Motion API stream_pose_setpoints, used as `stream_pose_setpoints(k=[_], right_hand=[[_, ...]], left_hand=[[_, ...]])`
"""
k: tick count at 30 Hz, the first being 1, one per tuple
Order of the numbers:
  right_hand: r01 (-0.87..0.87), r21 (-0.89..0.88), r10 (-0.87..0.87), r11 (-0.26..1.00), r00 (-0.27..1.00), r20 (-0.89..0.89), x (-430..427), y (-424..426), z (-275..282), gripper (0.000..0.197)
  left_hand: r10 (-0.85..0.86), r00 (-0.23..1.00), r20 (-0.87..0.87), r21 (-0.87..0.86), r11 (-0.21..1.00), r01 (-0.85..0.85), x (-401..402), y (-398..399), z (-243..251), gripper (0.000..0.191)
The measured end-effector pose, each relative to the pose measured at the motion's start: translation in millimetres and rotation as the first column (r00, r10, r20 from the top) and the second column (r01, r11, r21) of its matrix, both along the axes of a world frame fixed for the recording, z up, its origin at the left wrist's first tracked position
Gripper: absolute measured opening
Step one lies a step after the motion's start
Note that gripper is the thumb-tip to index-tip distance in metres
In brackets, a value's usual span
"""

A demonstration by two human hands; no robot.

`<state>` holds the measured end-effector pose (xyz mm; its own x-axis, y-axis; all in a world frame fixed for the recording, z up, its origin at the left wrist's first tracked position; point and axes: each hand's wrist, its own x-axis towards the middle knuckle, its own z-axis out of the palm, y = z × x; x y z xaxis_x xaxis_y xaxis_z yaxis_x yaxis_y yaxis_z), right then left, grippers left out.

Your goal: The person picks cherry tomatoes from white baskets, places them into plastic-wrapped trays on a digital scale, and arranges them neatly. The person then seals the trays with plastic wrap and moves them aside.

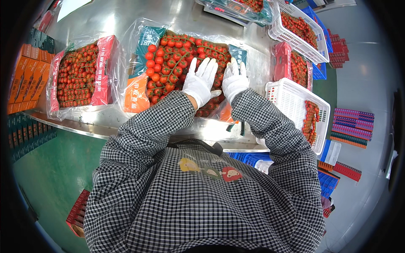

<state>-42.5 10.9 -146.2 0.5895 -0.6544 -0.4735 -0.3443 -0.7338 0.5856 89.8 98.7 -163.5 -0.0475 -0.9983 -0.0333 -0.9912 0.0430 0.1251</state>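
Observation:
Before me on a steel table [104, 19] lies a teal and orange cardboard box [136, 93] lined with clear plastic film [126, 41]. Cherry tomatoes on the vine [172, 61] fill it in rows. My left hand [201, 82], in a white glove, lies flat on the tomatoes right of the box's middle, fingers pointing away from me. Near the box's right end, my right hand [234, 79] is also gloved; its fingers reach the edge of the tomatoes and the teal end flap [239, 54]. Neither hand grips anything. Tomatoes under the palms are hidden.
To the left stands a red box of tomatoes [104, 69] in film, beside stacked orange cartons [30, 79]. A white plastic crate [281, 90] at right holds some tomato vines. Behind it are another red box [282, 60] and a fuller white crate [275, 31]. The table's front edge [79, 130] curves before me.

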Motion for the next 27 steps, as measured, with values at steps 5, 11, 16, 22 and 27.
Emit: stream_pose_setpoints(k=[5,11,16,22,27], right_hand=[[0.113,0.069,-0.115,0.991,0.993,0.027,16,-21,-11,0.051],[0.165,-0.029,-0.166,0.986,0.985,-0.052,27,-29,-11,0.045],[0.189,0.114,-0.185,0.975,0.982,-0.039,39,-27,24,0.040],[-0.125,0.406,-0.270,0.905,0.569,0.777,101,2,69,0.039],[0.122,0.671,-0.575,0.732,0.640,0.510,229,48,68,0.086]], left_hand=[[0.011,0.997,-0.071,-0.027,1.000,-0.013,2,1,-8,0.090],[0.001,0.994,-0.113,-0.025,1.000,-0.004,1,4,-13,0.086],[0.025,0.997,-0.070,-0.005,1.000,-0.025,0,7,-7,0.086],[-0.069,0.998,-0.011,0.237,0.969,0.069,-10,18,9,0.082],[0.129,0.719,-0.683,0.243,0.968,0.058,-18,23,-46,0.065]])
